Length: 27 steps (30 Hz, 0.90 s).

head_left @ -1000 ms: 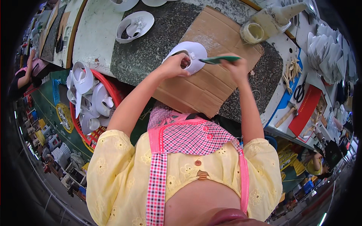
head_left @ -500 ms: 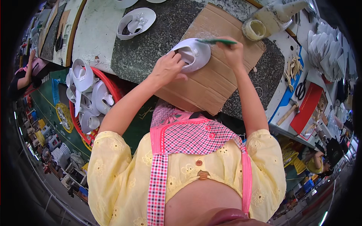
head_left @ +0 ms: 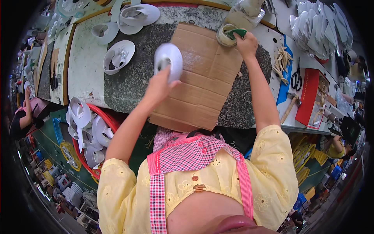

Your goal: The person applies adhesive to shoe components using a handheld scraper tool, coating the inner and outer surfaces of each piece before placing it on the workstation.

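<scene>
My left hand [head_left: 159,86] is closed on the lower edge of a white, oval, curved piece [head_left: 172,54], slightly blurred, with a dark opening in its side. It is over the left edge of a brown cardboard sheet [head_left: 202,82]. My right hand [head_left: 247,45] grips a green-handled brush [head_left: 239,32], whose lower end is inside the round mouth of a pot [head_left: 220,40] smeared with a cream-coloured substance. The bristles are hidden in the pot.
Similar white pieces lie on the bench at left, one [head_left: 119,57] near my left hand. A red tub [head_left: 110,119] holds several more. To the right are scissors [head_left: 297,80], a hammer [head_left: 290,107], a red box [head_left: 306,95] and a stack of white pieces [head_left: 314,31].
The brush has left the white piece and entered the pot, moving up with my right hand. My left hand has shifted left with the piece and turned it. The view has also shifted.
</scene>
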Available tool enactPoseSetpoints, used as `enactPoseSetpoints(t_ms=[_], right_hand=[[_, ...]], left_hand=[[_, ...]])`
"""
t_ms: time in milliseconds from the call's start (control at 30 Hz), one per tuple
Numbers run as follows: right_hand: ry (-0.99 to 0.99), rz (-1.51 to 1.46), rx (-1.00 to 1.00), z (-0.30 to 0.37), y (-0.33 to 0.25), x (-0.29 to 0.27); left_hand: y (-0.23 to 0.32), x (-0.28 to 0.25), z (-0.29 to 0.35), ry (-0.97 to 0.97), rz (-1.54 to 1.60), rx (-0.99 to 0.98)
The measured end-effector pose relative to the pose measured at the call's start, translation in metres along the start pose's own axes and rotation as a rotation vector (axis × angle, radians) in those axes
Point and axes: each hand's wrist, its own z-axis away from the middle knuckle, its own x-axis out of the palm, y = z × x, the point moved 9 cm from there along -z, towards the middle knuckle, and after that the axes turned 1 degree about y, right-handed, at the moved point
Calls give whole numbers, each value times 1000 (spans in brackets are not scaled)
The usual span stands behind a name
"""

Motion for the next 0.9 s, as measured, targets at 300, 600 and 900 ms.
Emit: enactPoseSetpoints(t_ms=[300,600,900], right_hand=[[-250,-1065,588,39,65,17],[-597,-1286,681,137,-58,95],[-552,-1261,553,171,-74,63]], left_hand=[[-7,54,-4,-461,224,-57],[-32,84,-11,-677,1023,-523],[-28,83,-6,-640,1189,-593]])
